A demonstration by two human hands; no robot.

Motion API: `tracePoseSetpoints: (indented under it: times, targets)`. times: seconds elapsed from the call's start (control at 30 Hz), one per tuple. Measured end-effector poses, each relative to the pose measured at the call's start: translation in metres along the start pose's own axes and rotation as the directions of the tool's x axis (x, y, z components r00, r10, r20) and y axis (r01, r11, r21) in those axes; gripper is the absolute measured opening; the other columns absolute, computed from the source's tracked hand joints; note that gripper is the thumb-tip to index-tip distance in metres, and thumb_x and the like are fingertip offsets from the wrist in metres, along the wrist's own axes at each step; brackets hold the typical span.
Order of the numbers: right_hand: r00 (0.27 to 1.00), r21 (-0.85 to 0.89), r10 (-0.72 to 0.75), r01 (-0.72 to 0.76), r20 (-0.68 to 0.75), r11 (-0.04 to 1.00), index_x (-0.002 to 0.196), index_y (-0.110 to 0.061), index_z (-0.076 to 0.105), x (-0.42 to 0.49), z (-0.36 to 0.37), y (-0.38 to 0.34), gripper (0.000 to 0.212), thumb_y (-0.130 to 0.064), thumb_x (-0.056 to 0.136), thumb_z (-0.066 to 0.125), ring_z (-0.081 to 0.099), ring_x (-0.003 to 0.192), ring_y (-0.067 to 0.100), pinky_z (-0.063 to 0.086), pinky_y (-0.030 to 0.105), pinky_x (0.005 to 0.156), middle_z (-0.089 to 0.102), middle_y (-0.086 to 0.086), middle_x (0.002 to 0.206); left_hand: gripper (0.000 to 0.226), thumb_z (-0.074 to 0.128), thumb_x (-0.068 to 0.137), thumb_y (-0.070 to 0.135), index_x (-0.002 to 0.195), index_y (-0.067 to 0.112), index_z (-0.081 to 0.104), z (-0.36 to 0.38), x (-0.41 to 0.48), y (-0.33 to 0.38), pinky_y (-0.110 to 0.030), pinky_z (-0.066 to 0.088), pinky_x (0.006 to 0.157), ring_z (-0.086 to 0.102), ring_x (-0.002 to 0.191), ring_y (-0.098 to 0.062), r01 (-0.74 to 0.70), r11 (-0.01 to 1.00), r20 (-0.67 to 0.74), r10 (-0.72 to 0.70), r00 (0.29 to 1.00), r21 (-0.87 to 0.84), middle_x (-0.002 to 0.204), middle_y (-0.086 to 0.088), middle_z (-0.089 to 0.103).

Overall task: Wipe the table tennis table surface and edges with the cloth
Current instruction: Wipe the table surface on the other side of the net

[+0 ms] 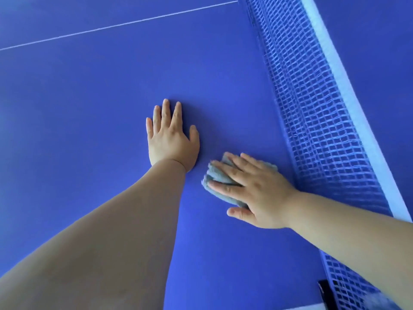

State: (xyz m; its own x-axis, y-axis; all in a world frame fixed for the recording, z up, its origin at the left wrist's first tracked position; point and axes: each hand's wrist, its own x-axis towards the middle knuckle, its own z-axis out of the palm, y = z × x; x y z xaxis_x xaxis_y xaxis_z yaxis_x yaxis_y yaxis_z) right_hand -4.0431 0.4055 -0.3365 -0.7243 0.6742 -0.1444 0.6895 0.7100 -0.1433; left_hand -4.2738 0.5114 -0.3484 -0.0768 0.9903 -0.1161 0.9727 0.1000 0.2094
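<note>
The blue table tennis table surface (93, 90) fills the view. My left hand (171, 136) lies flat on it with straight fingers, palm down, holding nothing. Just to its right, my right hand (254, 190) presses a crumpled grey-blue cloth (218, 175) onto the surface with straight fingers; the cloth sticks out beyond the fingertips and is partly hidden under the palm. The cloth sits close to the foot of the net.
The blue net (312, 104) with its white top band (348, 90) runs diagonally down the right side. A thin white centre line (116, 25) crosses the upper left. A black net clamp (324, 291) and the white table edge line (309, 306) show at the bottom right.
</note>
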Motion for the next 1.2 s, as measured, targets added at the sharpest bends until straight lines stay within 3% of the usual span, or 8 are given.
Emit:
tracePoseSetpoints:
  times: [0.1, 0.33, 0.47, 0.6, 0.7, 0.83, 1.1, 1.2]
  targets:
    - [0.984, -0.045, -0.149, 0.154, 0.101, 0.987, 0.165, -0.035, 0.016, -0.031, -0.001, 0.015, 0.073, -0.065, 0.102, 0.037, 0.012, 0.159, 0.035, 0.01, 0.051, 0.129, 0.01, 0.005, 0.174, 0.069, 0.032, 0.101, 0.051, 0.164, 0.025, 0.022, -0.006, -0.004, 0.001, -0.043, -0.001, 0.13, 0.001, 0.16, -0.019, -0.011, 0.999, 0.006, 0.011, 1.0, -0.031, 0.174, 0.004, 0.008]
    - [0.788, -0.013, 0.613, -0.613, 0.065, 0.79, 0.164, -0.034, -0.007, 0.014, -0.019, 0.041, 0.076, -0.068, 0.097, 0.004, 0.002, 0.159, 0.036, 0.006, 0.051, 0.129, -0.002, 0.009, 0.174, 0.063, 0.041, 0.104, 0.045, 0.162, 0.02, 0.032, -0.015, -0.058, -0.01, -0.038, 0.001, 0.13, 0.007, 0.16, -0.019, -0.112, 0.988, 0.024, 0.116, 0.993, -0.108, 0.172, 0.004, 0.02]
    - [0.968, -0.019, 0.238, -0.237, 0.078, 0.971, 0.166, -0.032, 0.007, -0.031, -0.003, -0.027, 0.079, -0.071, 0.098, 0.021, 0.009, 0.158, 0.042, 0.01, 0.054, 0.128, 0.006, 0.013, 0.173, 0.066, 0.042, 0.103, 0.045, 0.163, 0.021, 0.028, -0.007, -0.139, -0.028, -0.038, -0.001, 0.13, 0.003, 0.16, -0.019, -0.029, 0.995, 0.053, 0.034, 0.998, -0.096, 0.174, 0.005, 0.012]
    - [0.97, -0.051, -0.081, 0.095, 0.231, 0.994, 0.165, -0.039, -0.002, -0.065, 0.001, -0.027, 0.08, -0.074, 0.098, 0.024, -0.008, 0.159, 0.036, 0.002, 0.053, 0.129, -0.011, 0.006, 0.173, 0.074, 0.028, 0.098, 0.053, 0.166, 0.027, 0.015, 0.002, -0.184, -0.041, -0.04, -0.006, 0.129, -0.005, 0.16, -0.019, 0.003, 0.999, 0.094, -0.007, 0.996, 0.045, 0.174, 0.007, -0.001]
    - [0.972, -0.098, 0.171, -0.156, 0.163, 0.983, 0.164, -0.038, -0.01, -0.042, -0.006, 0.016, 0.079, -0.072, 0.096, 0.013, -0.006, 0.159, 0.038, 0.003, 0.054, 0.129, -0.011, 0.009, 0.173, 0.074, 0.03, 0.096, 0.052, 0.165, 0.029, 0.017, 0.006, -0.183, -0.042, -0.04, -0.004, 0.13, -0.004, 0.16, -0.018, 0.011, 0.998, 0.06, -0.015, 0.998, 0.056, 0.174, 0.008, 0.002]
    - [0.772, 0.052, 0.631, -0.635, 0.073, 0.771, 0.166, -0.032, -0.002, -0.012, -0.017, 0.035, 0.078, -0.069, 0.098, 0.01, 0.001, 0.158, 0.039, 0.006, 0.056, 0.128, -0.001, 0.012, 0.173, 0.073, 0.034, 0.096, 0.051, 0.164, 0.029, 0.02, 0.009, -0.183, -0.042, -0.042, 0.0, 0.13, -0.001, 0.16, -0.019, 0.009, 0.999, 0.032, -0.01, 0.999, 0.043, 0.174, 0.007, 0.007]
    - [0.986, -0.048, -0.123, 0.129, 0.109, 0.99, 0.166, -0.032, 0.015, -0.092, 0.019, -0.052, 0.082, -0.069, 0.097, 0.041, 0.005, 0.16, 0.037, 0.011, 0.055, 0.128, 0.006, 0.01, 0.174, 0.075, 0.035, 0.094, 0.051, 0.164, 0.03, 0.021, 0.006, -0.183, -0.04, -0.043, 0.002, 0.13, 0.0, 0.16, -0.02, 0.014, 1.0, 0.039, -0.015, 0.999, 0.028, 0.174, 0.006, 0.007]
    - [0.993, -0.085, 0.085, -0.078, 0.079, 0.993, 0.166, -0.032, 0.01, -0.084, 0.01, -0.007, 0.079, -0.066, 0.099, 0.034, 0.01, 0.159, 0.038, 0.011, 0.055, 0.128, 0.011, 0.012, 0.173, 0.074, 0.035, 0.094, 0.05, 0.164, 0.029, 0.022, 0.006, -0.183, -0.039, -0.043, 0.002, 0.13, 0.0, 0.161, -0.019, 0.013, 1.0, 0.032, -0.014, 0.999, 0.014, 0.174, 0.006, 0.008]
